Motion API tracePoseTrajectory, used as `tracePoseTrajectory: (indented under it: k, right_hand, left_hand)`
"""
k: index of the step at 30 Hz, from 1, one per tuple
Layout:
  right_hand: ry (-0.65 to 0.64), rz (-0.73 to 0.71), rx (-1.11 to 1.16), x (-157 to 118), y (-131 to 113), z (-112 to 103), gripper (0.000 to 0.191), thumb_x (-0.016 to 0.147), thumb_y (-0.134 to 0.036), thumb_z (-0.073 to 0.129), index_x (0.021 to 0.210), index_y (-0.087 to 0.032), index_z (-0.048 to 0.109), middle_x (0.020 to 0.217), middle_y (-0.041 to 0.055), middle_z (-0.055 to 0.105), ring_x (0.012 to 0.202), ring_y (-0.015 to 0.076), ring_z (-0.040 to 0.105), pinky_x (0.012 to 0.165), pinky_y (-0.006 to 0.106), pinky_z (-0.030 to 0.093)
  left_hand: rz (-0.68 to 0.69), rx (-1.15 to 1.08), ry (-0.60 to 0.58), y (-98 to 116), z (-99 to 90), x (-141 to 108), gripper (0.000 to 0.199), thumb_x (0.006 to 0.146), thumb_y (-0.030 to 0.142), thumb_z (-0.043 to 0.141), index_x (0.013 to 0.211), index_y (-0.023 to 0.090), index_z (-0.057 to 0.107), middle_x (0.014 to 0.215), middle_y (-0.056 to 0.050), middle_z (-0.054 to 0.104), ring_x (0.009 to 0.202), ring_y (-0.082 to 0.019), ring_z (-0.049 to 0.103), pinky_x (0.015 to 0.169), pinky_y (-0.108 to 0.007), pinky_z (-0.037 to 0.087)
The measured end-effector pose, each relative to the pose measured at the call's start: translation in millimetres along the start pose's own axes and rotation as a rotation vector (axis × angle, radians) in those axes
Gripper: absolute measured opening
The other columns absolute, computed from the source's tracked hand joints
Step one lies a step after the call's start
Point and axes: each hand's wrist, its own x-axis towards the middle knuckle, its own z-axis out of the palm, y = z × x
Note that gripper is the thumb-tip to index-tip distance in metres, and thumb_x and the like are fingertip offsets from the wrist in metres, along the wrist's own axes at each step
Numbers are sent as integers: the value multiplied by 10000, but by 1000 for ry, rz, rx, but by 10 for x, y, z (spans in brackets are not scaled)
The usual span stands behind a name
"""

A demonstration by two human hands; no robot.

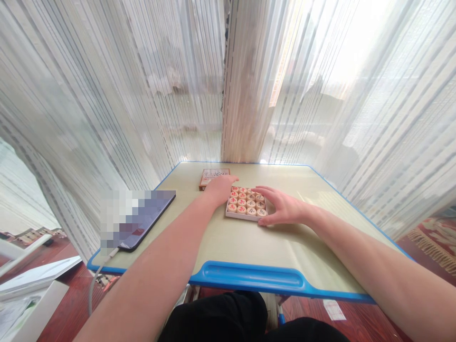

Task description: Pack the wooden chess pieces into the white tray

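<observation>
A shallow white box (245, 217) on the table holds rows of round wooden Chinese chess pieces (242, 202), some with red characters and some with dark ones. My right hand (283, 205) grips the box's right end, thumb at the near corner and fingers over the far side. At the far left corner of the box is my left hand (221, 189), with its visible fingers stretched out to the right; the rest are hidden behind the hand. Just beyond it lies a flat box lid (213, 175) with an orange edge and printed characters, partly covered by that hand.
A phone (147, 221) with a white cable (93, 287) lies at the table's left edge. The pale table (285, 256) has a raised blue rim with a trough (252, 278) in front. Sheer curtains (192, 95) hang behind. An open white box (39, 308) is at lower left.
</observation>
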Motion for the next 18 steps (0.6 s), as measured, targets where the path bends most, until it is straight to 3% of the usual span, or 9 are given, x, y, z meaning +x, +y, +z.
tracePoseTrajectory:
  k: [5,10,18]
  right_hand:
    - [7,-16,-1,19,28,10,923,575,-600,684,1364,-215,398,1387,121,419,1245,323,426,1046,454,358]
    - [10,77,-52,38,43,-15,875,603,-556,674,1336,-143,433,1375,157,422,1231,332,434,1039,438,367]
    - [91,99,-81,37,78,-17,833,620,-539,665,1341,-220,400,1285,109,516,1150,312,511,958,440,437]
  left_hand:
    - [23,-9,1,0,-10,-4,474,797,51,420,1204,248,562,1264,-22,574,1133,-173,532,966,-283,408]
    - [58,0,18,8,-32,-18,420,803,82,409,1144,231,605,1210,-33,605,1101,-179,548,954,-288,418]
    - [41,-48,-1,96,-140,-67,303,804,244,454,1026,240,660,1022,-14,680,946,-190,606,840,-288,465]
